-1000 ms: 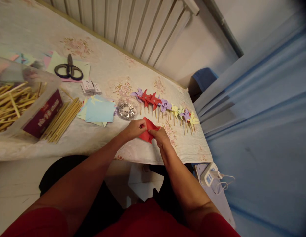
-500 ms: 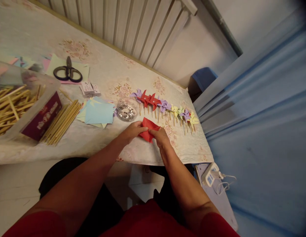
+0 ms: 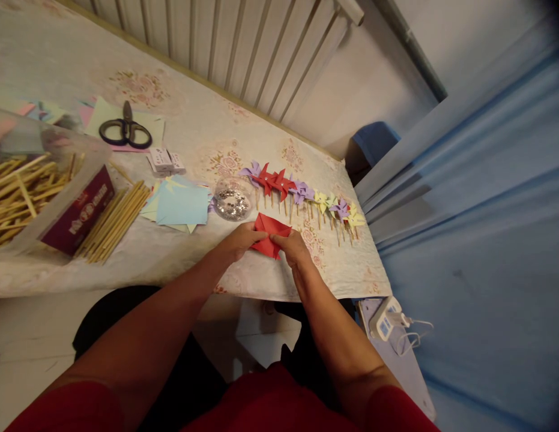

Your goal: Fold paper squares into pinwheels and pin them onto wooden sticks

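A red paper square (image 3: 271, 228) with slits cut in from its corners is held above the near part of the table. My left hand (image 3: 241, 239) is closed on its left side, the thumb pressing near the middle. From the right, my right hand (image 3: 294, 246) grips it too, with its thumb close to the other one. The fingers underneath the paper are hidden. Just behind sits a round clear dish (image 3: 233, 199) of small shiny metal pieces. Finished paper pinwheels (image 3: 301, 192) on sticks lie in a row at the back right.
Cut coloured paper (image 3: 182, 205) is stacked left of the dish. Black-handled scissors (image 3: 125, 131) lie on more paper behind small white boxes (image 3: 166, 161). At the left, thin sticks (image 3: 114, 222) lie beside a clear bin (image 3: 31, 225) of sticks. A power strip (image 3: 387, 318) rests at the right.
The red paper has been turned and flattened slightly between my hands, so its slit upper face shows more. Both hands keep their hold in about the same place.
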Demonstrator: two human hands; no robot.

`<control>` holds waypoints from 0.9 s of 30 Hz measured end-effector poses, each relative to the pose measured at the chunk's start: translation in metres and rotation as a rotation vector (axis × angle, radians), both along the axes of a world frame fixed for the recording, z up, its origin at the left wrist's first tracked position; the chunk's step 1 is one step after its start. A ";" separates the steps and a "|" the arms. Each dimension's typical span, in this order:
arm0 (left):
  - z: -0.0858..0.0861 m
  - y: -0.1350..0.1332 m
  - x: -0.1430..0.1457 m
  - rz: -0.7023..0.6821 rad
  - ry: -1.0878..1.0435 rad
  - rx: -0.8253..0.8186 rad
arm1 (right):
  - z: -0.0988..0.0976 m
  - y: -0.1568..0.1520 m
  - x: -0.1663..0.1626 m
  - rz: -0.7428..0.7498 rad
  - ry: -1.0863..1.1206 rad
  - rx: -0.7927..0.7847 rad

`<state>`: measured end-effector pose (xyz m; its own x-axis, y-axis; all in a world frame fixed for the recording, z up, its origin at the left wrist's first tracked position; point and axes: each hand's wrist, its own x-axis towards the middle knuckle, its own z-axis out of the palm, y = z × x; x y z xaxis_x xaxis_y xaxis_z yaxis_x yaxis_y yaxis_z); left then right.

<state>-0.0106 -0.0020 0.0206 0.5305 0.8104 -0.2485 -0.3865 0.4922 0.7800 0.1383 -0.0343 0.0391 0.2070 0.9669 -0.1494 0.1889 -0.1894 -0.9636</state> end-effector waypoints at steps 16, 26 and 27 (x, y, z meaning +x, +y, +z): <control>-0.003 0.004 0.001 0.097 -0.021 0.020 | 0.000 -0.012 0.007 -0.156 -0.219 0.085; -0.002 0.005 -0.002 0.051 -0.040 0.006 | 0.013 -0.033 0.012 0.138 -0.646 0.405; -0.002 0.005 -0.003 0.054 -0.035 0.003 | 0.015 -0.034 0.012 0.167 -0.637 0.404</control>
<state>-0.0133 0.0027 0.0188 0.4942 0.8389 -0.2279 -0.4395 0.4673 0.7671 0.1500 -0.0682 0.0541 -0.0183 0.9469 0.3209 0.7256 0.2334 -0.6474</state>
